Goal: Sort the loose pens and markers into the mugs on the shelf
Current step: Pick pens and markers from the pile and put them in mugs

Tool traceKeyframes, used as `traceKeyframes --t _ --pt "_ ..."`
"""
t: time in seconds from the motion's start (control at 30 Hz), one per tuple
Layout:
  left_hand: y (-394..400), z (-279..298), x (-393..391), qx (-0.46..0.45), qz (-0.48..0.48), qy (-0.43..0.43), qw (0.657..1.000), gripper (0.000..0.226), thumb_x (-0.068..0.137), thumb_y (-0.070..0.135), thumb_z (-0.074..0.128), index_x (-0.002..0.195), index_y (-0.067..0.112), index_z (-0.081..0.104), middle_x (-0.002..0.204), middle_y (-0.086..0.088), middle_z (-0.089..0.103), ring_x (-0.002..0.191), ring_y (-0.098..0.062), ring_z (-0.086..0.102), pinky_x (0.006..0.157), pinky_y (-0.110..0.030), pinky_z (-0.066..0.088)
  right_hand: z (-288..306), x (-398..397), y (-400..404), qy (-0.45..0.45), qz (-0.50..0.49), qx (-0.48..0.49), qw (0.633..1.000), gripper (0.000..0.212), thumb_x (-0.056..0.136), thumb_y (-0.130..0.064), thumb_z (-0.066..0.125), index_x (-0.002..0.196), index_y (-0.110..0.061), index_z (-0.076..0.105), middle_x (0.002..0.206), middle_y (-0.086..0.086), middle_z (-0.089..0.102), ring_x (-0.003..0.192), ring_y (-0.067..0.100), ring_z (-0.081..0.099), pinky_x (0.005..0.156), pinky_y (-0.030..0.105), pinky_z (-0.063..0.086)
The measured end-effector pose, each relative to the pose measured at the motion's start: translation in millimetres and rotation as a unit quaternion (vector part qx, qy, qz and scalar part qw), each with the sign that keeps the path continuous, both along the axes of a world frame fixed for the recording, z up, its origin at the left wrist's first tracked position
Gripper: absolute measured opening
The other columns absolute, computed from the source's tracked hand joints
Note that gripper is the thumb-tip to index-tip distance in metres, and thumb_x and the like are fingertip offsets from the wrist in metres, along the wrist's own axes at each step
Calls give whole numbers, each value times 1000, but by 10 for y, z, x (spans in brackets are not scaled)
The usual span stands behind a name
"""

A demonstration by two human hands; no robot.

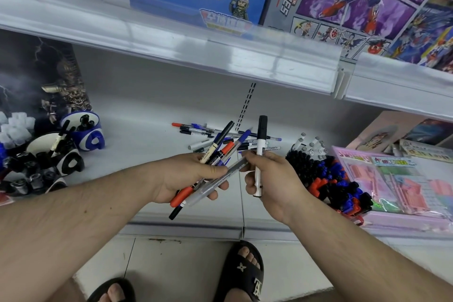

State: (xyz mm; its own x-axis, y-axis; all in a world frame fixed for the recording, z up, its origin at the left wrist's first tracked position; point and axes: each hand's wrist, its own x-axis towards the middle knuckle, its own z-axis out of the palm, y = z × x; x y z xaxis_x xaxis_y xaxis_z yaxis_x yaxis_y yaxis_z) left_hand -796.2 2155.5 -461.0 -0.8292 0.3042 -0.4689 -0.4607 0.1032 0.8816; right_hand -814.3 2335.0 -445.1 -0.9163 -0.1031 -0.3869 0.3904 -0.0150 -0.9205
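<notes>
Your fingers are curled closed on both sides: your left hand (193, 179) clamps a fanned bundle of pens and markers (213, 167), thumb pressed across the top so the mixed barrels cannot slide, while your right hand (267, 176) grips a single white marker with a black cap (259, 154) upright, its fingertips also touching the clear pen (220, 179) that sticks out of the bundle. You seem to be pulling one kind apart from the rest, which would explain why the white marker stands alone and the others stay gathered. Take the loose pile of pens (220, 133) on the shelf (147, 130) as your landmark: both hands hover just in front of it, nearer to you. Well to the left of the pile sit the blue mug (85, 133) and the black-and-white mug (56, 152), each already holding a few dark markers, so sorting looks begun but far from done. Right of the pile lies a dense heap of capped markers (331, 174), with pink stationery packs (397, 179) beyond it. Your next move probably calls for carrying the white marker left across the pile to whichever mug matches it; keep the bundle pinched firmly, since it looks loosely stacked.
</notes>
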Motion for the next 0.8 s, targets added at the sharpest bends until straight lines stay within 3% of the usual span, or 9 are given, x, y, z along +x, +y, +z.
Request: traceKeyframes --t 0.13,0.2,0.37,0.53,0.63,0.73,0.8 --pt "138 -54 -11 31 45 -15 998 10 94 24 63 101 18 65 82 -1 75 67 -15 69 73 -30 51 -22 -18 45 -33 -29 5 999 20 98 -24 59 108 -7 64 86 8 55 50 14 42 46 25 34" --pt "209 -92 -15 41 68 -17 997 9 94 22 62 101 16 65 81 -1 75 66 -15 70 69 -27 53 -24 -26 107 -62 -50 7 997 24 101 -29 53 108 -9 63 79 6 52 50 15 42 47 27 34" --pt "365 -203 -65 28 112 -18 993 13 94 22 64 103 13 64 81 -3 76 64 -15 70 58 -23 52 7 -126 596 -69 -52 77 993 21 101 -20 44 98 -9 62 68 3 47 51 16 44 47 27 35" --pt "714 -178 -191 41 138 -10 989 12 94 22 64 102 14 66 84 -4 75 69 -17 69 63 -29 52 228 -354 1248 -27 -67 200 977 9 95 -11 60 88 -8 64 71 3 61 62 15 56 56 28 42" --pt "981 -105 -325 65 145 -3 987 17 95 25 63 107 13 66 91 -5 74 73 -18 69 65 -29 55 256 -580 1674 4 -117 263 958 8 88 -17 70 85 -11 66 73 7 57 65 20 52 62 29 41" --pt "1209 -46 -435 95 158 -10 983 13 96 26 62 102 15 65 92 -4 72 72 -15 68 48 -20 49 139 -706 2021 87 -160 317 931 18 84 -18 71 73 -15 58 63 10 48 58 21 41 59 33 35" --pt "1318 -49 -481 103 163 -19 981 13 96 28 61 98 16 66 90 -1 72 68 -12 69 53 -22 46 -43 -683 2164 107 -154 378 907 14 83 -15 70 75 -13 59 65 10 57 56 22 47 57 31 38"
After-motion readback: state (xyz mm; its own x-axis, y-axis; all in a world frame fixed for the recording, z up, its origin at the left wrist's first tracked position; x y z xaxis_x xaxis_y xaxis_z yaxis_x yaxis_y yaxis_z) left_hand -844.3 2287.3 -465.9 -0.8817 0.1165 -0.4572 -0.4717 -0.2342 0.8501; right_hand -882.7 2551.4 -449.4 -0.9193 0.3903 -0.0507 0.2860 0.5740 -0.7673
